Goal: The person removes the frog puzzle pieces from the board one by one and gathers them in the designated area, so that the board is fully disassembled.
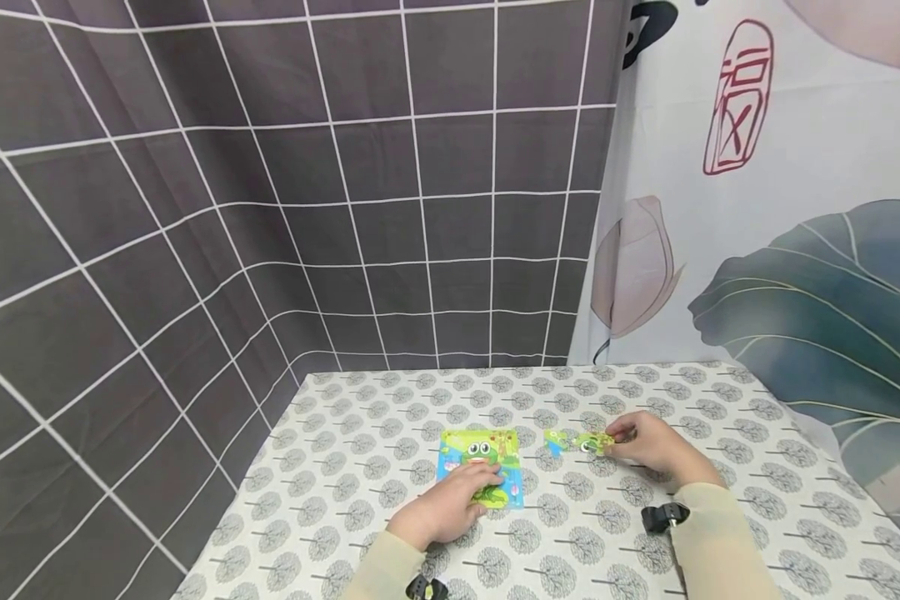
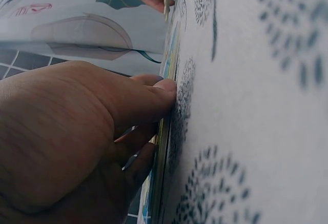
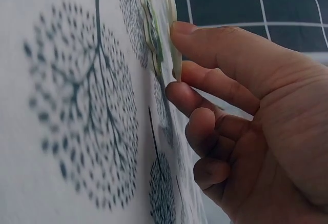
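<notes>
A square frog-picture puzzle (image 1: 456, 454) lies flat on the table. Across its lower part rests my left hand (image 1: 453, 500), the fingers over the picture. In the left wrist view the thumb lies against the puzzle's edge (image 2: 163, 142). To the right, my right hand (image 1: 648, 446) pinches a small green puzzle piece (image 3: 174, 39) between thumb and fingers, just above the cloth. Left of that hand, a loose green and blue piece (image 1: 554, 443) lies on the table. The right hand's other fingers are curled in.
A white cloth with grey tree prints covers the table (image 1: 330, 467). Behind and to the left hangs a dark curtain (image 1: 375, 233) with a white grid. At the right back is a pale curtain (image 1: 667, 125) with leaf prints. Black straps (image 1: 663, 517) sit at the wrists.
</notes>
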Tool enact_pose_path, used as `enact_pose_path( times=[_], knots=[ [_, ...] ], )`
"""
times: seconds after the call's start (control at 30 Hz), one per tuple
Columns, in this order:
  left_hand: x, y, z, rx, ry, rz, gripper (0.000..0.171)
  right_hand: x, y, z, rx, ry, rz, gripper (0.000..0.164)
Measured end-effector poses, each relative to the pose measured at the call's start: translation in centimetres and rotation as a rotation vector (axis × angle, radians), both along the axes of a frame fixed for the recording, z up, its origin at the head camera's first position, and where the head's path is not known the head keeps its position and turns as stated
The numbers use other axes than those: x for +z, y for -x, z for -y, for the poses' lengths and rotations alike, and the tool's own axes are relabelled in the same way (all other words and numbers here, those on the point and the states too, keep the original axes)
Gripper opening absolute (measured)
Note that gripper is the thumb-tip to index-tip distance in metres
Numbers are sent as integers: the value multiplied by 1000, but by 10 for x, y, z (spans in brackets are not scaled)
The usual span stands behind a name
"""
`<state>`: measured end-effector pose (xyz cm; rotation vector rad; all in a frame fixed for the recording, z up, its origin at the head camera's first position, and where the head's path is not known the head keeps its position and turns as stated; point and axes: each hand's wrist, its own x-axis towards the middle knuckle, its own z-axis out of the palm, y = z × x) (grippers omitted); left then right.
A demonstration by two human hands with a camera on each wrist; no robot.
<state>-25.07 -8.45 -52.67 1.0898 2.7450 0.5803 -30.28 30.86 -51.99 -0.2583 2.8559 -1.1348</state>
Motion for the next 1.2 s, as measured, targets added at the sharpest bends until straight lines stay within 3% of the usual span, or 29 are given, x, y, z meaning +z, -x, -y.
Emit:
enact_pose_path(
  times=[0.57,1.2],
  knots=[
    [2,0,1,-5,-2,10,53,-3,-9,-36,-57,10,38,47],
    [2,-1,1,-4,-6,8,53,-9,-10,-44,-68,23,29,41]
  ],
)
